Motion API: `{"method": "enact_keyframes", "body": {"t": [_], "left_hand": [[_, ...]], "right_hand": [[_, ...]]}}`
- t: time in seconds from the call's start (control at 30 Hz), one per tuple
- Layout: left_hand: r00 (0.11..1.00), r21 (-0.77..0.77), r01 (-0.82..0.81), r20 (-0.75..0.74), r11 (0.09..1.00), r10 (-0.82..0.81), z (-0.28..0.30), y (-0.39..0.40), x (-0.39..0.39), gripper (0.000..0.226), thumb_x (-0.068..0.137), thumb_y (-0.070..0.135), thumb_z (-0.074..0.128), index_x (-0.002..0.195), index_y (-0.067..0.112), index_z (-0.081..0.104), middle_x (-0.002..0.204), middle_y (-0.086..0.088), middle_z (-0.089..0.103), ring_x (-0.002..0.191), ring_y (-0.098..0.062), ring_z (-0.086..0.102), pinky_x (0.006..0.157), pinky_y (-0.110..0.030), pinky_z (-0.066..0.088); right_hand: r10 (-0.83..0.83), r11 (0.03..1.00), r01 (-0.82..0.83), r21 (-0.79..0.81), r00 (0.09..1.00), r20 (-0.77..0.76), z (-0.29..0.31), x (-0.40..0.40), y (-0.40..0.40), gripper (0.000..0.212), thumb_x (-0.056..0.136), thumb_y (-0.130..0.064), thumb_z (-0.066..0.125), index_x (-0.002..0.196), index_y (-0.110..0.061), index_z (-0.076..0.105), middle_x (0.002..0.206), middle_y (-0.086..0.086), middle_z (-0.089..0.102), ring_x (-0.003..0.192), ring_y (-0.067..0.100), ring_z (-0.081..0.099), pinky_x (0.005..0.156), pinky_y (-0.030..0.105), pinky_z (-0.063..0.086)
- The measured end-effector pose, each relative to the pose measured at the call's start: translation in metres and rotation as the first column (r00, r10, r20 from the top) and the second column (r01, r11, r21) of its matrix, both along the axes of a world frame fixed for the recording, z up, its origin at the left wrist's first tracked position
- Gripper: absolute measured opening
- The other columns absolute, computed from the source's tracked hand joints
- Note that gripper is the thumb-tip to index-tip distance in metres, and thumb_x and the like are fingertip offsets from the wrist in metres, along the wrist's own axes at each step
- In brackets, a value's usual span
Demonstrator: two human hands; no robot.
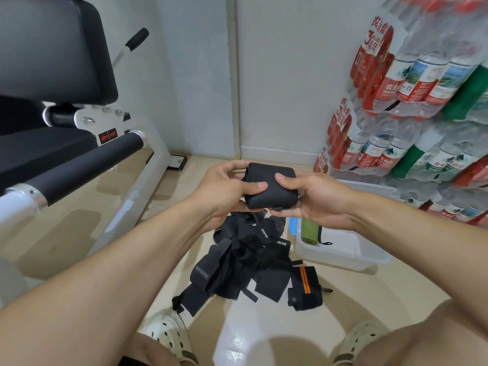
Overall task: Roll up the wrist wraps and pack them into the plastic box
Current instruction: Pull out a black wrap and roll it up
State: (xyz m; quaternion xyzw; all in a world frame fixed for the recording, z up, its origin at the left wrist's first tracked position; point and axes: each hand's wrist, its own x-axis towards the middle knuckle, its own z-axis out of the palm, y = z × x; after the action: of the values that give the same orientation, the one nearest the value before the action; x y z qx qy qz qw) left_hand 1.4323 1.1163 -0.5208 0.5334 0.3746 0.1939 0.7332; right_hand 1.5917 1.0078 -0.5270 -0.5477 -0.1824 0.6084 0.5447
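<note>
- Rolled wrist wrap (pixel 270 187): a black roll held in the air above the floor, between both hands, with its long axis running roughly left to right across the view.
- Left hand (pixel 224 186): fingers curl round the left end of the roll, thumb pressed on its near face.
- Right hand (pixel 314 196): thumb on top and fingers underneath, clamped on the right end of the roll; a small strap tab shows at the roll's lower edge by these fingers.
- Plastic box (pixel 340 256): clear, open-topped, standing on the floor below and to the right of the roll; it already contains a green rolled wrap (pixel 310 231).
- Governing relation: the box lies down and to the right of the roll, on the right hand's side, so that hand is judged the nearer one to carry the roll in; the roll appears finished or close to it.
- Loose wraps (pixel 240 262): a black tangled heap on the floor, directly below the hands and left of the box, not yet rolled.
- Orange-striped wrap (pixel 305 287): rolled, lying on the floor just near of the box, outside it.
</note>
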Motion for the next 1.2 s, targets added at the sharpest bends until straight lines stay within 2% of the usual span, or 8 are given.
{"method": "enact_keyframes", "body": {"t": [0.13, 0.3, 0.57, 0.77, 0.87, 1.0, 1.13, 1.2], "left_hand": [[1.0, -0.009, -0.022, 0.005, 1.0, 0.022, -0.006, -0.006, 0.002, 0.04, 0.084, -0.003, 0.076, 0.12, 0.009, 0.064, 0.114, -0.013, 0.072, 0.089, -0.024, 0.075, 0.069, -0.044, 0.062], [0.996, -0.18, 0.039, -0.071, 0.983, -0.053, -0.003, -0.006, 0.004, 0.026, 0.097, 0.029, 0.067, 0.112, 0.008, 0.072, 0.08, -0.003, 0.077, 0.077, -0.019, 0.075, 0.082, -0.048, 0.062], [0.998, -0.214, -0.041, -0.055, 0.976, 0.03, -0.006, -0.001, 0.012, 0.032, 0.09, 0.016, 0.075, 0.114, -0.004, 0.07, 0.11, -0.018, 0.075, 0.095, -0.031, 0.076, 0.08, -0.047, 0.062], [0.998, -0.131, 0.0, -0.058, 0.991, -0.008, -0.007, -0.007, 0.01, 0.038, 0.088, 0.023, 0.078, 0.114, -0.001, 0.065, 0.106, -0.016, 0.075, 0.087, -0.025, 0.076, 0.076, -0.046, 0.063], [0.975, -0.014, 0.138, -0.175, 0.99, -0.138, -0.01, -0.009, 0.007, 0.056, 0.078, 0.027, 0.087, 0.124, 0.011, 0.06, 0.108, -0.011, 0.076, 0.092, -0.024, 0.077, 0.081, -0.047, 0.063], [0.922, 0.216, 0.259, -0.346, 0.941, -0.175, -0.016, -0.011, 0.006, 0.058, 0.07, 0.029, 0.093, 0.117, 0.017, 0.06, 0.098, -0.004, 0.076, 0.078, -0.015, 0.075, 0.07, -0.029, 0.06], [0.907, 0.265, 0.273, -0.392, 0.925, -0.156, -0.022, -0.018, 0.013, 0.059, 0.068, 0.026, 0.094, 0.11, 0.015, 0.055, 0.092, -0.003, 0.076, 0.073, -0.014, 0.075, 0.069, -0.033, 0.061], [0.897, 0.29, 0.284, -0.416, 0.914, -0.147, -0.021, -0.023, 0.018, 0.059, 0.068, 0.029, 0.094, 0.109, 0.015, 0.054, 0.092, -0.001, 0.075, 0.073, -0.013, 0.075, 0.065, -0.03, 0.06]], "right_hand": [[0.0, 1.0, 0.0, 0.001, 0.999, 0.055, -0.003, 0.001, 0.001, 0.034, 0.098, -0.013, 0.065, 0.131, -0.004, 0.062, 0.13, 0.022, 0.067, 0.117, 0.037, 0.068, 0.084, 0.046, 0.063], [0.006, 0.998, -0.022, 0.063, 0.971, 0.238, -0.013, -0.001, 0.001, 0.037, 0.096, -0.012, 0.068, 0.132, -0.015, 0.061, 0.127, 0.011, 0.069, 0.111, 0.028, 0.072, 0.09, 0.046, 0.061], [0.058, 0.988, -0.106, 0.116, 0.931, 0.361, -0.01, 0.008, -0.002, 0.046, 0.085, -0.004, 0.078, 0.128, -0.014, 0.063, 0.126, 0.01, 0.071, 0.11, 0.028, 0.072, 0.093, 0.047, 0.06], [0.066, 0.991, -0.104, 0.084, 0.928, 0.365, -0.01, 0.012, 0.001, 0.048, 0.084, -0.005, 0.079, 0.129, -0.014, 0.062, 0.116, 0.008, 0.076, 0.105, 0.027, 0.074, 0.09, 0.045, 0.061], [0.062, 0.994, -0.09, 0.058, 0.926, 0.373, -0.014, 0.015, 0.0, 0.058, 0.08, 0.001, 0.081, 0.132, -0.015, 0.061, 0.116, 0.008, 0.076, 0.105, 0.028, 0.074, 0.092, 0.044, 0.061], [0.031, 0.999, -0.038, 0.017, 0.954, 0.299, -0.018, 0.029, -0.006, 0.065, 0.075, 0.007, 0.082, 0.132, -0.017, 0.06, 0.11, 0.012, 0.077, 0.103, 0.025, 0.075, 0.09, 0.031, 0.058], [0.016, 1.0, -0.02, 0.014, 0.974, 0.224, -0.026, 0.039, -0.011, 0.064, 0.079, -0.001, 0.081, 0.137, -0.013, 0.059, 0.119, 0.01, 0.075, 0.114, 0.024, 0.071, 0.107, 0.032, 0.048], [0.002, 1.0, -0.007, 0.02, 0.972, 0.237, -0.029, 0.037, -0.014, 0.055, 0.083, -0.006, 0.079, 0.134, -0.011, 0.063, 0.12, 0.006, 0.075, 0.112, 0.021, 0.072, 0.102, 0.031, 0.051]]}}
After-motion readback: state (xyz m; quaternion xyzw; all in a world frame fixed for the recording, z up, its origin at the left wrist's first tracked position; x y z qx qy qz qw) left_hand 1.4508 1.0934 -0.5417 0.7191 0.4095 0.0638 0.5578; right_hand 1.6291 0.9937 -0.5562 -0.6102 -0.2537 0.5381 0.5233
